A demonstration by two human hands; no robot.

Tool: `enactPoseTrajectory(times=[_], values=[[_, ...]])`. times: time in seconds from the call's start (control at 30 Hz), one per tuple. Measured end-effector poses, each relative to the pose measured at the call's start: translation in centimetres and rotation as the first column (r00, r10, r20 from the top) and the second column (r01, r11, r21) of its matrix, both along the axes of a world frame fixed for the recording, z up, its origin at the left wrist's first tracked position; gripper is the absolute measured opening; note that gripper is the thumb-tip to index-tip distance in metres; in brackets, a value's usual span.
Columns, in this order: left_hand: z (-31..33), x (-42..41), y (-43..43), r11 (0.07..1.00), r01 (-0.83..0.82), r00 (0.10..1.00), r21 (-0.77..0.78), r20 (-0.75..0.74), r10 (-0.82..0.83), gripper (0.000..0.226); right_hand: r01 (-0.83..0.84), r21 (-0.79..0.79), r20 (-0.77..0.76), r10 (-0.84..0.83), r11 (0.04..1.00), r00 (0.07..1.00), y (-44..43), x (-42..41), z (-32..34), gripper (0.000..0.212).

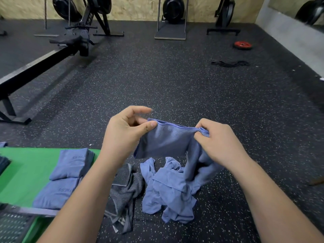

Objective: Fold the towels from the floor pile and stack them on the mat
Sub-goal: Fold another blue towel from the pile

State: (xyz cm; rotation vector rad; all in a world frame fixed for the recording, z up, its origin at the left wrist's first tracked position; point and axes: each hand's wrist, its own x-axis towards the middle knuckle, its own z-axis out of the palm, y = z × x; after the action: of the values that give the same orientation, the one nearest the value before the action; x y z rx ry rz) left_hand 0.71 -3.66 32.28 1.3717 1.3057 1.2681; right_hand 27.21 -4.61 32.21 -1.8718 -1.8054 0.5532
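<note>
The floor pile of crumpled blue towels lies closest to the person on the speckled rubber floor. Touching the pile's left side is a grey striped towel, also unfolded. Further left of the pile lies the green mat. It carries folded blue stacks set side by side, probably to keep finished work apart from the heap.

Directly above the pile, the left hand and right hand hold one blue towel up by its top hem, while its lower part trails down into the pile. The left fingers pinch one corner between thumb and forefinger. The right fingers are curled round the bunched opposite end. Stretching the hem between the hands lets the cloth hang flat, so this looks like squaring up the corners before the first fold.

Well beyond the pile to the left stands a rowing machine. Beyond it to the right, black bands and a red weight plate lie on the floor, well clear of the work.
</note>
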Motion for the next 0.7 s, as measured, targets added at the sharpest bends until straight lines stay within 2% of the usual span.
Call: enactPoseTrajectory(times=[0.13,0.23,0.33,0.47,0.57,0.7], values=[[-0.6,0.2,0.1,0.998,0.002,0.999,-0.064,-0.051,-0.005,0.01,-0.016,-0.04,-0.06,0.013,0.999,0.998,0.0,-0.2,-0.7,0.006],[-1.2,1.2,0.0,0.993,-0.035,0.99,-0.113,-0.141,0.019,0.012,-0.026,-0.052,-0.111,0.02,0.998,0.994,-0.2,-0.6,-1.1,0.021],[-1.8,1.9,0.0,0.982,-0.017,0.98,-0.186,-0.199,-0.021,0.013,-0.042,-0.081,-0.119,0.032,0.996,0.992,-0.6,-1.2,-1.5,0.026],[-2.7,2.1,-0.1,0.972,0.014,0.957,-0.235,-0.277,-0.081,0.013,-0.084,-0.14,-0.122,0.067,0.987,0.99,-1.3,-2.7,-2.1,0.025],[-3.1,2.4,-0.3,0.967,0.035,0.944,-0.251,-0.309,-0.114,0.008,-0.122,-0.198,-0.158,0.092,0.972,0.983,-1.5,-3.7,-2.4,0.017],[-3.0,2.7,-0.6,0.955,0.094,0.938,-0.281,-0.296,-0.18,0.015,-0.178,-0.356,-0.394,0.026,0.917,0.919,-2.0,-4.5,-2.0,0.016]])
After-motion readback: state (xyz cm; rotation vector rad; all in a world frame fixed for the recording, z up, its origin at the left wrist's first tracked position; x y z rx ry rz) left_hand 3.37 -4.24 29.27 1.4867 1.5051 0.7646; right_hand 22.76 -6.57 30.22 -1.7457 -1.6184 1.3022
